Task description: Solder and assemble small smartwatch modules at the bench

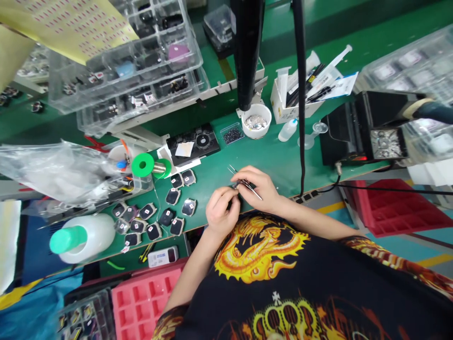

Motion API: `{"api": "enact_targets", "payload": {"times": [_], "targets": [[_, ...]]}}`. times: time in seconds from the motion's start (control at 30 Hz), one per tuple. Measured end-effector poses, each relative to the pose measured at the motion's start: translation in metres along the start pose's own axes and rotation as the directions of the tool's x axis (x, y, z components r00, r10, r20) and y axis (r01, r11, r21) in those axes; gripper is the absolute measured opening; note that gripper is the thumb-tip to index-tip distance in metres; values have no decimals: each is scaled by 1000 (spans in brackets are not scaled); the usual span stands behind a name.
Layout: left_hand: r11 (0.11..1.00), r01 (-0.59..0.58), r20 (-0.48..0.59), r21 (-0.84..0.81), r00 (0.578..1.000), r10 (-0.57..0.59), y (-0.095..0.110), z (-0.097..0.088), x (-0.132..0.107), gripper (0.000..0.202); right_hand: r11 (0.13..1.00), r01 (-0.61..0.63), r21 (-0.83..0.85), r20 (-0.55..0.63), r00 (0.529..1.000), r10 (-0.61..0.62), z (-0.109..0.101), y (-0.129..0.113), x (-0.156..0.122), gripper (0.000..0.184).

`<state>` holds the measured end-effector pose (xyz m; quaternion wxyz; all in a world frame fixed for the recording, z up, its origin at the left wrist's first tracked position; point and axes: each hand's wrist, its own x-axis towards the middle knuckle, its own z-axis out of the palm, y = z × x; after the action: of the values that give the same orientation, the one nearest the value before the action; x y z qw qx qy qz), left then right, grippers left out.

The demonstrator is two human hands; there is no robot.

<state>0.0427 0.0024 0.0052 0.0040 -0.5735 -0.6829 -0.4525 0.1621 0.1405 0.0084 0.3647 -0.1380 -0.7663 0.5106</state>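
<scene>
My left hand (222,212) is closed, its thumb and fingers pinching a small dark part (235,186) that the fingers mostly hide. Close beside it, my right hand (266,190) is wrapped round a pair of metal tweezers (254,191), whose thin tips point up and away to the left. Both hands meet over the front edge of the green workbench (208,182). Left of them lie several square watch cases (172,196) with dark faces, many bearing small white labels.
Behind are a white bowl (256,121) of small metal parts, a tray of black bits (232,134) and a small bottle (288,130). A solder spool (143,165) and white jug (88,236) stand left, a soldering station (345,127) right. A black arm (247,52) hangs overhead.
</scene>
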Motion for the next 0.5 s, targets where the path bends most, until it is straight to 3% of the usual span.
{"api": "enact_targets", "payload": {"times": [0.17, 0.33, 0.43, 0.5], "targets": [[998, -59, 79, 38, 995, 56, -6, -2, -4, 27, 999, -54, 1, -33, 998, 54, 0, 1, 0, 24], [985, -83, 71, 154, 995, 73, -7, 4, -3, 26, 995, -95, 26, 12, 995, 94, -6, 0, 4, 21], [985, -75, 120, 159, 991, 56, 7, 8, -4, 15, 985, -156, -72, 5, 988, 157, -11, -7, -6, 17], [977, -93, 211, 191, 976, 52, 8, 11, 2, 22, 968, -169, -183, -22, 986, 168, -19, 1, -8, 17]]}}
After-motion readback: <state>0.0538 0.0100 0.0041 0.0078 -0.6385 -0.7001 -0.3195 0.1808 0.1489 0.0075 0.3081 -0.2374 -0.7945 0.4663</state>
